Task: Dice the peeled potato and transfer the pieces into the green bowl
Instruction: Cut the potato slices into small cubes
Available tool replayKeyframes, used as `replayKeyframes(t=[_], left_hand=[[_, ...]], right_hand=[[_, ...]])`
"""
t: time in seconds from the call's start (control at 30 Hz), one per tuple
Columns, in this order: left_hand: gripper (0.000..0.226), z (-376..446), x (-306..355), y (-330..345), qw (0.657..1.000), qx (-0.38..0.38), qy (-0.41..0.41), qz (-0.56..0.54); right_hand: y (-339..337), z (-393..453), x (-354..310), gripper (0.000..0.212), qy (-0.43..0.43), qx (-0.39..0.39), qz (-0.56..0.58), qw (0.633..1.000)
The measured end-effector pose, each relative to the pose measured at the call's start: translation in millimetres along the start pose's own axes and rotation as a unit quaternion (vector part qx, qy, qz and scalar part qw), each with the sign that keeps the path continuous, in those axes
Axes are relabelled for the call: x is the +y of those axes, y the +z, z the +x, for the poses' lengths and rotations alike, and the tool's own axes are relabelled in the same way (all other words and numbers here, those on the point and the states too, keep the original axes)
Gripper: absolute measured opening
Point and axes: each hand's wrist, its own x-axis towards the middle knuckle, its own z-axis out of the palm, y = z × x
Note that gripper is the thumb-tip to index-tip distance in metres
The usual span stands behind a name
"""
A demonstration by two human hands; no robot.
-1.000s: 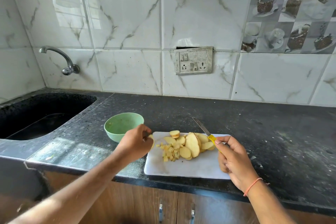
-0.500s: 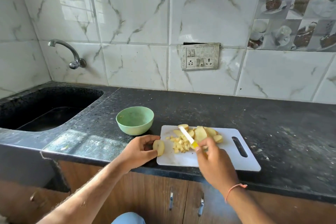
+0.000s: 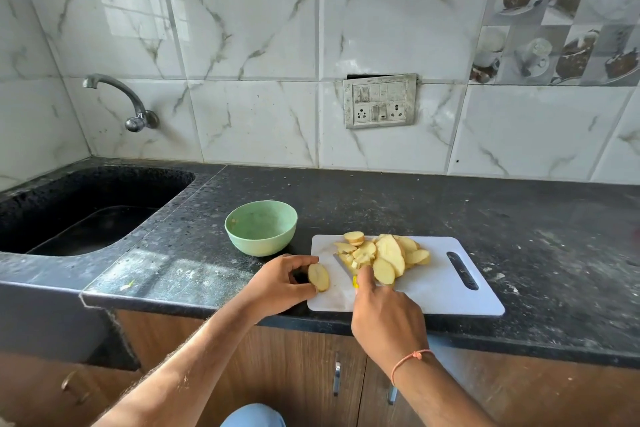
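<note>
A white cutting board (image 3: 436, 295) lies on the black counter with a heap of potato slices (image 3: 391, 255) and a few small diced bits on it. My left hand (image 3: 277, 282) pinches one potato slice (image 3: 319, 277) at the board's left edge. My right hand (image 3: 384, 315) grips a yellow-handled knife (image 3: 346, 270); its blade points up-left, tip beside the diced bits. The green bowl (image 3: 261, 230) stands just left of the board's far corner and looks nearly empty.
A black sink (image 3: 79, 215) is sunk into the counter at the left under a wall tap (image 3: 121, 100). The counter's front edge (image 3: 519, 347) runs just below the board. A switch panel (image 3: 380, 100) sits on the tiled wall.
My left hand has picked a slice from the pile and drawn it to the board's left edge. My right hand swung the knife leftward and lowered its blade toward the board.
</note>
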Motion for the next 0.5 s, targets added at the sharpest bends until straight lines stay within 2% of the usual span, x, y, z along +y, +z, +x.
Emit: replayKeyframes(t=[0.23,0.5], left_hand=[[0.064,11,5,-4,0.996,-0.012,0.016,0.088],[0.049,17,-4,-5,0.999,0.003,0.015,0.034]], right_hand=[[-6,2,1,0.016,0.009,0.026,0.093,0.995],[-19,3,-6,0.019,0.004,0.035,0.108,0.994]])
